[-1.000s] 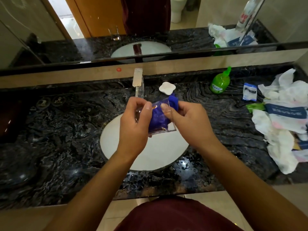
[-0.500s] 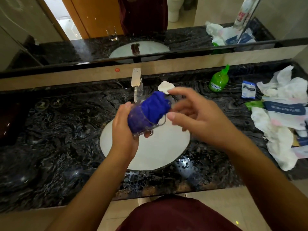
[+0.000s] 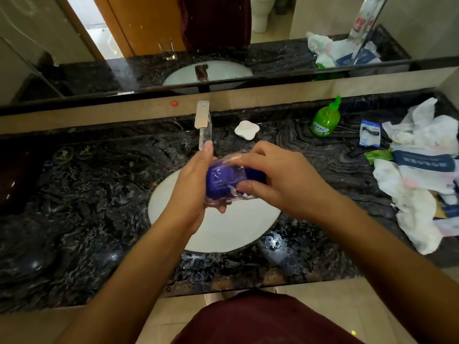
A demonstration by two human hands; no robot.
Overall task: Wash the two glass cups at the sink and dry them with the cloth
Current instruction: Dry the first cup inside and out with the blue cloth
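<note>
Over the white sink basin (image 3: 223, 232) I hold a clear glass cup (image 3: 224, 194) lying on its side, stuffed with a blue cloth (image 3: 219, 181). My left hand (image 3: 191, 189) cups the glass from the left, fingers under its base. My right hand (image 3: 278, 180) grips the glass at its mouth end, fingers curled over the top and thumb below. A second glass cup (image 3: 169, 52) shows only as a reflection in the mirror; the cup itself is hidden from view.
A metal faucet (image 3: 203, 122) stands behind the basin, a white soap dish (image 3: 247, 130) to its right. A green bottle (image 3: 324, 120), a small packet (image 3: 370, 134) and a heap of white bags and tissues (image 3: 422, 175) crowd the counter's right. The dark marble counter (image 3: 87, 207) is wet.
The glass went from upright with cloth bulging out of its mouth to lying sideways. My right hand, open beside it half a second ago, now grips the mouth end.
</note>
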